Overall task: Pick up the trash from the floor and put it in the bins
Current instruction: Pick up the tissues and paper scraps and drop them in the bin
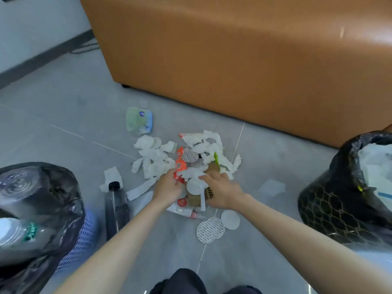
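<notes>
Gathering from the heap of torn white paper scraps (pixel 152 160) mid-floor, the left hand (pixel 169 188) pinches an orange-red plastic wrapper (pixel 180 163), and the right hand (pixel 220 192) grips a brown cardboard scrap (pixel 193 199). The black-lined purple basket bin (pixel 84 240) left and black patterned bin (pixel 331 209) right hold some rubbish; most litter lies unpicked.

White tissue scraps (pixel 152 160) heaped mid-floor, orange wrapper (pixel 180 163) among them. Green packet (pixel 139 119) at 11 o'clock, dark bottle (pixel 116 209) lying at 8, round seals (pixel 210 230) at 5. Black-lined purple bin (pixel 84 238) at 9, patterned bin (pixel 331 209) at 3, both part-full.

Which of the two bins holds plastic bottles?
The purple mesh bin on the left: clear bottles lie inside it. The black patterned bin on the right holds white waste.
</notes>
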